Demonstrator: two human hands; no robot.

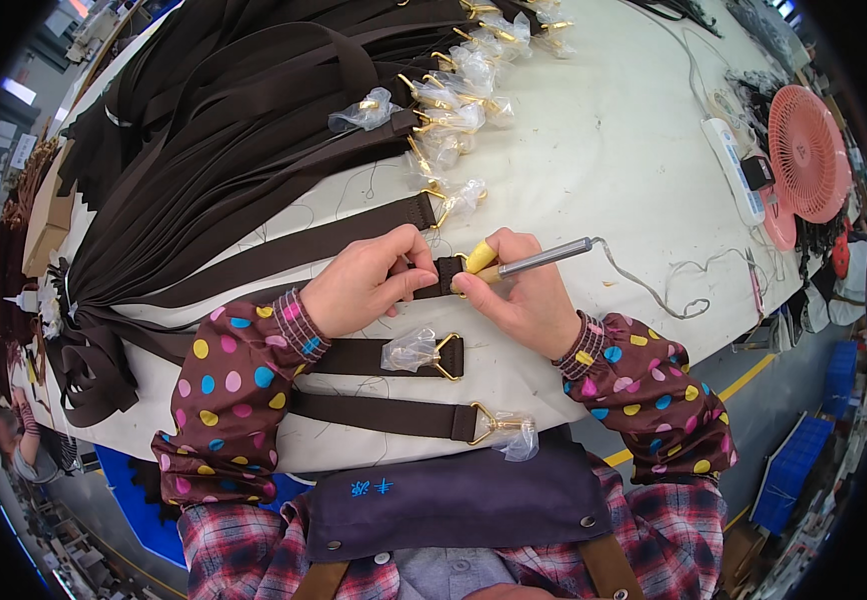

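My right hand (529, 300) is closed around a corded pen-shaped tool (552, 257) with a grey metal barrel. Something yellow (480, 256) wraps its index finger. The thumb rests at the end of a dark brown webbing strap (449, 277), beside a gold ring that my fingers partly hide. From the left, my left hand (369, 280) comes to the same strap end, thumb and fingertips pinched together. Whatever they pinch is too small to make out. Below lie two more strap ends, one with a gold ring (448, 357), the other with a plastic-wrapped gold clasp (504, 428).
A large pile of dark straps (244, 110) covers the table's far left, with plastic-wrapped gold hardware (454, 110) along its ends. At right are a pink fan (807, 150) and a white power strip (734, 170). A thin cord (644, 292) trails over the white tabletop (594, 150).
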